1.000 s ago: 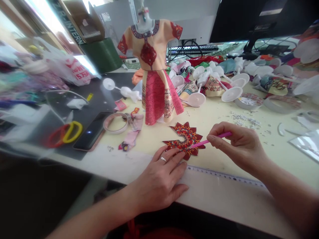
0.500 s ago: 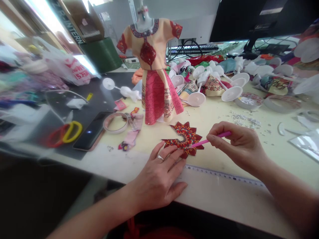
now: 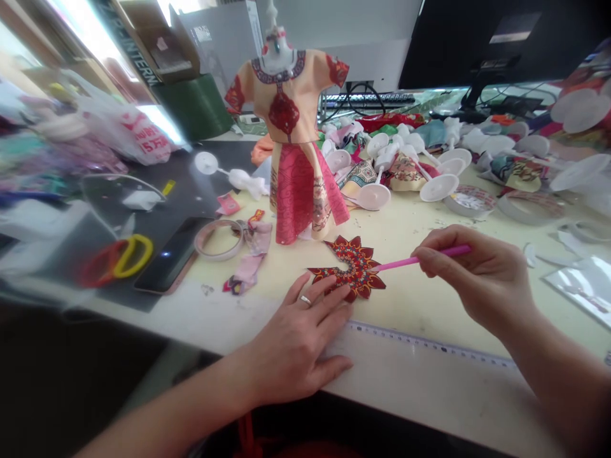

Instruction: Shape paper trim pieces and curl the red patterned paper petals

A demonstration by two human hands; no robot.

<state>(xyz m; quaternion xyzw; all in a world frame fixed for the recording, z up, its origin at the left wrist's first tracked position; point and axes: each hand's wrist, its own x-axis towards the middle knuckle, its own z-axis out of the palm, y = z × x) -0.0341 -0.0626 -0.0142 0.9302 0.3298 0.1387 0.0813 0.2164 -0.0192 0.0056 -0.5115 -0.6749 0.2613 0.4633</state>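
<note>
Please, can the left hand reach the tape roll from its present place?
Probably yes: only a fabric scrap seems to lie between the left hand and the tape roll, though that hand rests on the red piece.

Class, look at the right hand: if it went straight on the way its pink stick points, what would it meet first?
Most likely the red patterned piece: the pink stick in the right hand points at it, its tip overlapping the piece in this view. Whether it touches or hovers is unclear.

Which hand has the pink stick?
The right hand, pinching that slim pink stick; the left hand, wearing a silver ring, rests on the red petal-edged cutout.
</note>
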